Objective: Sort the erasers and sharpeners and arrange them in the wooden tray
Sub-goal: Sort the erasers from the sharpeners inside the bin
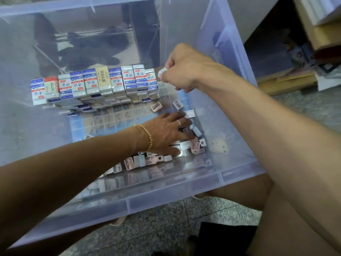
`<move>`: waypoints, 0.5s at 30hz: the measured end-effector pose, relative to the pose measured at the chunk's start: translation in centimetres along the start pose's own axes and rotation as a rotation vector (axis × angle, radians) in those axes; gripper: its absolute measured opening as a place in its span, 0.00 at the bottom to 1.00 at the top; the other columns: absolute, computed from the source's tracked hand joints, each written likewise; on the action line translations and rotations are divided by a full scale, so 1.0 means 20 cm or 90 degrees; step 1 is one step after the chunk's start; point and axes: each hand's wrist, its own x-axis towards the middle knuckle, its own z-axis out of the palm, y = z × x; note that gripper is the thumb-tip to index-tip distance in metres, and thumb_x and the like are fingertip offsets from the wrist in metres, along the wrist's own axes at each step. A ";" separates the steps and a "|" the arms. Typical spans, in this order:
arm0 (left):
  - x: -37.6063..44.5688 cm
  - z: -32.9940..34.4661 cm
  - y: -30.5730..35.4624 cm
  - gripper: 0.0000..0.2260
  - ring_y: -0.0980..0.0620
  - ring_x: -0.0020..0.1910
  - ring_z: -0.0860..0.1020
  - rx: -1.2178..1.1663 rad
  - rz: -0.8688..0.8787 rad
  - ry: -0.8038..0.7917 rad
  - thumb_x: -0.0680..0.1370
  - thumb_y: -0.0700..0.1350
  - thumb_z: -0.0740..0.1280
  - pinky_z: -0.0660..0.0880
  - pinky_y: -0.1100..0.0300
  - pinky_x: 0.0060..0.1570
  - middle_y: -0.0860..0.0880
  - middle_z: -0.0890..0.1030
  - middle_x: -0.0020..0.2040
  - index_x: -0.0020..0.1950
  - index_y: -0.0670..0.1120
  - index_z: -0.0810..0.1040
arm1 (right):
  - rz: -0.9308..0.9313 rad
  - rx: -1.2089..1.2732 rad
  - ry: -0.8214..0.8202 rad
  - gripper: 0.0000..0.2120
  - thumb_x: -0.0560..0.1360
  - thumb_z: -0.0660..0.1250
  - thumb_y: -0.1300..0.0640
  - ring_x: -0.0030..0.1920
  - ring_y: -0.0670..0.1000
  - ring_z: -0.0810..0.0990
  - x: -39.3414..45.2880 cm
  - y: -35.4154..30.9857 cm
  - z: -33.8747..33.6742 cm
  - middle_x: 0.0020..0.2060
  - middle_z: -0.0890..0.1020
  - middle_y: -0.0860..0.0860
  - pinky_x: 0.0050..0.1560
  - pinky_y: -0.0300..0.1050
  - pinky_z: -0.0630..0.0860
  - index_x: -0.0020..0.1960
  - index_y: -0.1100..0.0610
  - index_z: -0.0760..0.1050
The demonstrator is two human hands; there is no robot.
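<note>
A row of boxed erasers (103, 82) stands upright in stacked layers along the far side of a clear plastic bin (166, 196). Small pink, white and pale blue sharpeners (145, 160) lie loose along the bin's near and right sides. My left hand (166, 133), with a bead bracelet and a ring, reaches flat into the sharpener pile, fingers spread over several of them. My right hand (182, 71) hovers above the right end of the eraser row and pinches a small white sharpener (162, 72) between thumb and fingers. No wooden tray is visible.
The bin sits on a speckled stone floor (166, 228). A gridded insert (110, 122) shows on the bin's bottom. Stacked cardboard and papers (313, 43) lie at the upper right. My bare knee is at the lower right, beside a dark object (221, 237).
</note>
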 end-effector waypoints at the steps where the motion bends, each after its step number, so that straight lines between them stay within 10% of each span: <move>1: -0.02 0.00 0.00 0.28 0.36 0.69 0.67 0.006 0.000 -0.003 0.72 0.59 0.70 0.72 0.41 0.60 0.41 0.70 0.70 0.71 0.56 0.70 | -0.003 -0.002 0.000 0.08 0.77 0.67 0.60 0.39 0.55 0.84 0.00 0.00 0.00 0.41 0.82 0.55 0.41 0.46 0.82 0.56 0.58 0.78; 7: -0.32 0.02 -0.03 0.22 0.40 0.58 0.76 -0.048 -0.025 0.015 0.73 0.47 0.73 0.78 0.47 0.46 0.41 0.75 0.65 0.66 0.50 0.75 | -0.027 0.001 -0.008 0.08 0.76 0.66 0.61 0.33 0.55 0.76 0.00 -0.05 0.01 0.35 0.79 0.55 0.35 0.44 0.76 0.54 0.59 0.78; 15: -0.75 -0.11 -0.17 0.28 0.42 0.62 0.73 -0.243 -0.454 -0.104 0.71 0.48 0.76 0.71 0.52 0.58 0.44 0.72 0.64 0.69 0.48 0.72 | -0.078 -0.013 -0.044 0.09 0.76 0.67 0.61 0.42 0.57 0.86 -0.04 -0.12 0.01 0.42 0.84 0.57 0.41 0.48 0.82 0.55 0.60 0.79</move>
